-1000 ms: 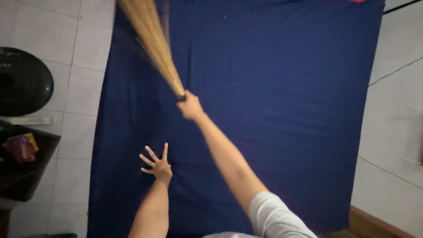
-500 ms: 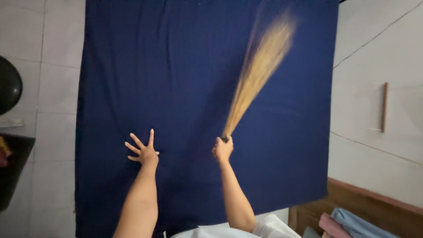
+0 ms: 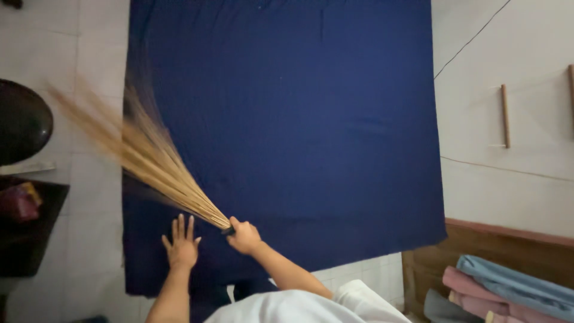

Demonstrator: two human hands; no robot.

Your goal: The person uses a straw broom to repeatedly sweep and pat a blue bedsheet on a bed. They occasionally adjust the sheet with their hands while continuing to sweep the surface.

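Straw broom (image 3: 149,161), tan bristles blurred, fanned far-left over navy bedsheet (image 3: 299,119); clenched in right hand (image 3: 244,237); left hand (image 3: 181,245) flat, fingers spread.

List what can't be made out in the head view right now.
- Broom bristles: tips smeared by motion blur, so whether they touch the blue sheet is unclear.
- Right hand: fingers wrap the handle, hiding it.
- Left hand: palm side hidden, lying flat on the sheet.
- Dark round object: cut off by the left edge.
- Folded cloths: cut off at the bottom right corner.
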